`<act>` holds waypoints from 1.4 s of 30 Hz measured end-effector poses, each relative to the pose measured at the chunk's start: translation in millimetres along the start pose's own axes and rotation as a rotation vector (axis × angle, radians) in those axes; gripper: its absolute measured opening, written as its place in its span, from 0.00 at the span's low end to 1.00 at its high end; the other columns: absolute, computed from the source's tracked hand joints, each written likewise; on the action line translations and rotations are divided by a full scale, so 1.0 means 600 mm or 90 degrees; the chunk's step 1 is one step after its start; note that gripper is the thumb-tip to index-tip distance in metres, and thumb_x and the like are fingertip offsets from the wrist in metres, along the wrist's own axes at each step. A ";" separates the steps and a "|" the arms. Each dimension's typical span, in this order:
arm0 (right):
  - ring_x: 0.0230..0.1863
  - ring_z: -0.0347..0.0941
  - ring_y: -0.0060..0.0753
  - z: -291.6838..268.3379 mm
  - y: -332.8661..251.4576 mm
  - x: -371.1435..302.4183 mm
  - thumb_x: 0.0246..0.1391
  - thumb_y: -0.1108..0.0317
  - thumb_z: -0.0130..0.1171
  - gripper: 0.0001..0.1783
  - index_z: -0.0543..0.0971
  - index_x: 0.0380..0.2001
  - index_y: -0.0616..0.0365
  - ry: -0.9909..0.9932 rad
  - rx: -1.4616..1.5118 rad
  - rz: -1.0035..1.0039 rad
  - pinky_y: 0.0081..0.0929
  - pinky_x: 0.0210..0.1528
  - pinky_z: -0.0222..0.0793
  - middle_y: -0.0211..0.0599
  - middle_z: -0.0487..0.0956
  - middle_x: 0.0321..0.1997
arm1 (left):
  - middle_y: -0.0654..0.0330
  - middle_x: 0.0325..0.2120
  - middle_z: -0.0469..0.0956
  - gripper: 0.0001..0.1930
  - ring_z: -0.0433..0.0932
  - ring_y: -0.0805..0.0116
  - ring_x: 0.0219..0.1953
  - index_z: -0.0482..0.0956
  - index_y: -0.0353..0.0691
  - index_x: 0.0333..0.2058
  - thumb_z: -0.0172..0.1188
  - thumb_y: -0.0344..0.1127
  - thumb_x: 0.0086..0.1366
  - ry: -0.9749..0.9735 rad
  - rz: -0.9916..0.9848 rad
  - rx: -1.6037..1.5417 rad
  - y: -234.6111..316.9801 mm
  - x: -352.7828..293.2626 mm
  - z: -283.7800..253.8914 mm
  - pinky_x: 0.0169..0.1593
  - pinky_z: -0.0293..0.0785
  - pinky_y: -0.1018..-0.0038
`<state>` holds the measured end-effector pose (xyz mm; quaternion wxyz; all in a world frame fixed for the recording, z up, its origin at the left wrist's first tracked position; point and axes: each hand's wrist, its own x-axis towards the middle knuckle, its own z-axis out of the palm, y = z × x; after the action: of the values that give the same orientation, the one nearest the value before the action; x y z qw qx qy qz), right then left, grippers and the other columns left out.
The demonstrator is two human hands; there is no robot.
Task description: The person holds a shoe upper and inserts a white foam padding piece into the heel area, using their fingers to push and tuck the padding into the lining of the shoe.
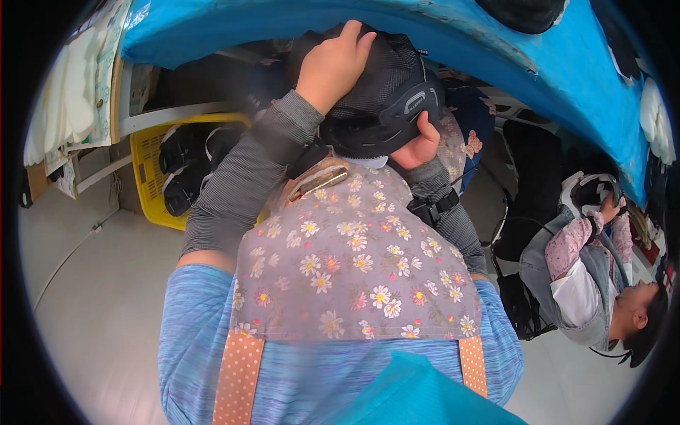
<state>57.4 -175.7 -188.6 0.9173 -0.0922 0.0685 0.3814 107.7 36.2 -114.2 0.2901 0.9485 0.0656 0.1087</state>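
In front of my apron I hold a black mesh item (382,78) with a stiff moulded plastic edge and a grey oval badge. Its exact kind cannot be made out. My left hand (336,62) lies over its upper left side, with fingers bent onto the mesh and some of them hidden. At the lower right edge my right hand (419,145) grips the plastic part, thumb up in front and the other fingers mostly hidden. A white piece (368,161) sticks out under the item's lower edge.
A yellow basket (145,170) with several black items stands at the left by a metal frame. The blue-covered table (467,32) curves across the top. White pieces (67,99) hang at the far left. A person (595,262) works at the right.
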 end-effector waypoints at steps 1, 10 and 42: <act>0.68 0.59 0.52 -0.004 0.001 0.001 0.65 0.51 0.48 0.31 0.62 0.65 0.55 0.001 0.007 0.000 0.60 0.69 0.50 0.46 0.64 0.68 | 0.44 0.21 0.78 0.15 0.79 0.42 0.26 0.72 0.39 0.41 0.52 0.46 0.70 0.003 0.002 0.004 0.000 -0.002 -0.001 0.26 0.75 0.54; 0.66 0.62 0.55 -0.020 0.002 0.049 0.67 0.52 0.45 0.29 0.63 0.63 0.60 -0.042 0.154 0.087 0.56 0.69 0.54 0.52 0.66 0.65 | 0.48 0.15 0.77 0.12 0.79 0.47 0.19 0.70 0.40 0.35 0.54 0.43 0.68 0.072 0.069 0.136 -0.015 0.012 -0.006 0.20 0.74 0.58; 0.69 0.57 0.53 0.052 0.007 0.005 0.66 0.53 0.46 0.31 0.60 0.65 0.59 0.086 -0.073 -0.013 0.55 0.70 0.50 0.49 0.63 0.68 | 0.40 0.24 0.78 0.17 0.77 0.37 0.29 0.68 0.40 0.48 0.50 0.47 0.71 -0.046 0.019 -0.078 -0.052 0.018 0.051 0.29 0.73 0.50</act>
<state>58.6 -163.9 -159.4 0.9075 -0.1708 0.1076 0.3684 123.9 47.5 -155.1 0.3478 0.9333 0.0345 0.0826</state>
